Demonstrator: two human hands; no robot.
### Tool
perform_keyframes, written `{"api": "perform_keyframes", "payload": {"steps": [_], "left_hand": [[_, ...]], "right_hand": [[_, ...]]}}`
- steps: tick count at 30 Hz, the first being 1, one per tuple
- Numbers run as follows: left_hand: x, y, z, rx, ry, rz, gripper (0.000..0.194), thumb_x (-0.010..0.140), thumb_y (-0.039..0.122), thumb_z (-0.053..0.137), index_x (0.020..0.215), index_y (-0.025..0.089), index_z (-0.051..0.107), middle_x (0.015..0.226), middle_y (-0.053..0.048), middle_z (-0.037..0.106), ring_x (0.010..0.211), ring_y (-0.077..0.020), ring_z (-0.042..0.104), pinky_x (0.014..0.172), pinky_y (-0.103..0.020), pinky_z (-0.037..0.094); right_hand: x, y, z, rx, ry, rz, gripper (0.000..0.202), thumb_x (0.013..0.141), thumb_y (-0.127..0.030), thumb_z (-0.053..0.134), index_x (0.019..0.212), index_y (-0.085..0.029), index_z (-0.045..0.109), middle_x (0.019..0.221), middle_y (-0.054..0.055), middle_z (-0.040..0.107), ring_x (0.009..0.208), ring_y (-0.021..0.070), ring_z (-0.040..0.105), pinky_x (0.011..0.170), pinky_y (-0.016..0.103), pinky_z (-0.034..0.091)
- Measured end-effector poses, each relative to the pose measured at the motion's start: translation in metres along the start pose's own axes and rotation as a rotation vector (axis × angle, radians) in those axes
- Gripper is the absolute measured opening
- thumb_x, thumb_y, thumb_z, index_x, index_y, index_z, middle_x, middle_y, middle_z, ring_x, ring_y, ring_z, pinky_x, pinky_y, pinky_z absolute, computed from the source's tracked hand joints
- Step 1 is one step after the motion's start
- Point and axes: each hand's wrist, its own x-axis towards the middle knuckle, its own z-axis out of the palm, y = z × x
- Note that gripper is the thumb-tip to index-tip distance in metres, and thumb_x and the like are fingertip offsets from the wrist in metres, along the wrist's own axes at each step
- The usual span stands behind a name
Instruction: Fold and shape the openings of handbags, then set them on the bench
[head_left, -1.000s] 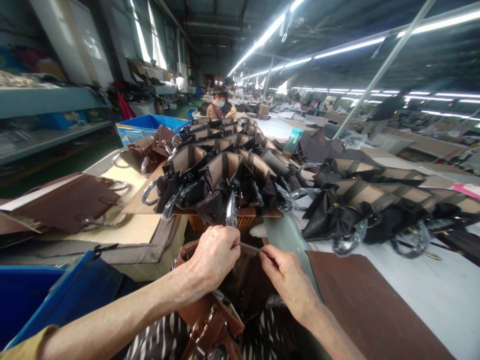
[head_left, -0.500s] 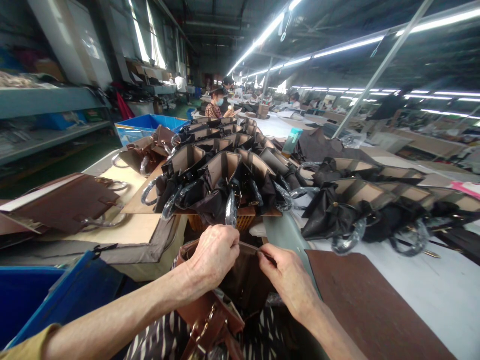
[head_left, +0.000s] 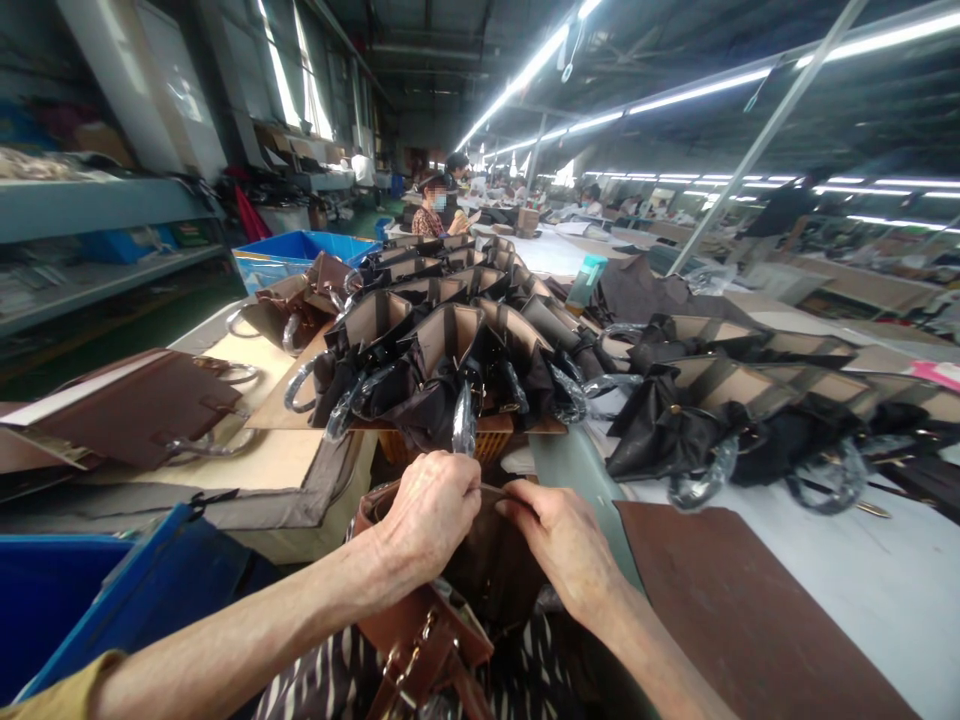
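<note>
A brown bag (head_left: 480, 575) stands on the person's lap, just in front of the table (head_left: 862, 590). The left hand (head_left: 431, 515) is closed around its upper edge, and the right hand (head_left: 559, 545) pinches the same edge just beside it, fingertips nearly touching. Beyond the hands, many black bags (head_left: 442, 370) with wrapped handles stand in rows. A dark brown sheet (head_left: 735, 610) lies at the right, and a blue bin (head_left: 97, 590) at the left.

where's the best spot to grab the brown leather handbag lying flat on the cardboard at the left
Grip the brown leather handbag by its plastic-wrapped loop handle, probably coming from the right: the bag lies flat with the handle sticking out on that side, free of the cardboard sheet edge.
</note>
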Motion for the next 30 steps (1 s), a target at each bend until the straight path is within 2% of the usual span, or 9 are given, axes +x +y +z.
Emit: {"api": "perform_keyframes", "payload": {"steps": [5,12,15,18,20,23,27,30], "left_hand": [[-0.003,0.000,-0.003,-0.004,-0.020,0.039,0.012,0.069,0.017,0.047,0.060,0.018,0.055,0.061,0.000,0.058,0.060,-0.0128,0.050,0.057,-0.023,0.031],[-0.001,-0.001,-0.003,0.004,-0.031,-0.007,0.013,0.068,0.015,0.046,0.059,0.017,0.057,0.063,-0.001,0.060,0.061,-0.0136,0.052,0.058,-0.024,0.031],[0.001,-0.001,-0.002,-0.003,-0.031,-0.011,0.014,0.068,0.015,0.046,0.059,0.017,0.056,0.062,-0.002,0.059,0.060,-0.0134,0.051,0.057,-0.024,0.030],[0.001,-0.001,0.000,-0.008,-0.020,0.001,0.013,0.068,0.016,0.046,0.058,0.017,0.054,0.060,-0.001,0.057,0.059,-0.0131,0.049,0.057,-0.024,0.029],[0.000,-0.001,0.000,-0.018,-0.009,0.020,0.012,0.068,0.015,0.046,0.058,0.017,0.051,0.058,0.001,0.054,0.058,-0.0124,0.048,0.057,-0.024,0.029],[-0.005,-0.002,-0.004,-0.074,0.027,0.042,0.006,0.067,0.013,0.048,0.069,0.019,0.047,0.064,0.003,0.053,0.059,-0.0117,0.046,0.057,-0.023,0.031],[-0.010,-0.010,-0.016,-0.091,0.077,0.015,0.034,0.063,0.015,0.056,0.095,0.020,0.045,0.092,-0.001,0.056,0.084,-0.0161,0.050,0.071,-0.024,0.037],[-0.009,-0.018,-0.029,-0.020,-0.010,-0.037,0.033,0.065,0.017,0.058,0.097,0.021,0.051,0.090,-0.002,0.058,0.086,-0.0185,0.052,0.073,-0.026,0.037]], "right_hand": [[0.004,0.000,-0.003,0.090,-0.052,0.042,0.021,0.080,-0.031,0.048,0.068,-0.024,0.063,0.059,-0.005,0.059,0.061,0.0123,0.054,0.052,0.021,0.030],[0.006,-0.004,-0.009,0.093,-0.112,0.072,0.021,0.078,-0.031,0.050,0.065,-0.023,0.064,0.056,-0.005,0.057,0.056,0.0114,0.053,0.051,0.022,0.029],[0.007,-0.007,-0.010,0.072,-0.133,0.050,0.022,0.081,-0.032,0.046,0.071,-0.025,0.065,0.064,-0.004,0.062,0.065,0.0131,0.056,0.056,0.022,0.032],[0.009,-0.012,-0.008,0.035,-0.098,0.007,0.019,0.082,-0.029,0.046,0.084,-0.029,0.065,0.078,-0.002,0.067,0.078,0.0153,0.059,0.064,0.023,0.034],[0.010,-0.015,-0.006,0.013,-0.099,-0.022,0.020,0.084,-0.027,0.044,0.085,-0.028,0.064,0.079,0.000,0.067,0.079,0.0156,0.060,0.064,0.023,0.034],[0.012,-0.016,-0.002,-0.022,-0.107,-0.046,0.024,0.086,-0.026,0.041,0.078,-0.024,0.064,0.071,0.002,0.066,0.072,0.0150,0.060,0.059,0.022,0.033],[0.012,-0.012,-0.001,-0.098,-0.077,-0.078,0.027,0.086,-0.029,0.041,0.071,-0.022,0.062,0.064,0.001,0.063,0.064,0.0139,0.058,0.056,0.022,0.031],[0.012,-0.010,-0.001,-0.112,-0.077,-0.116,0.028,0.087,-0.031,0.041,0.069,-0.022,0.061,0.060,-0.001,0.060,0.060,0.0125,0.054,0.055,0.022,0.029]]}}
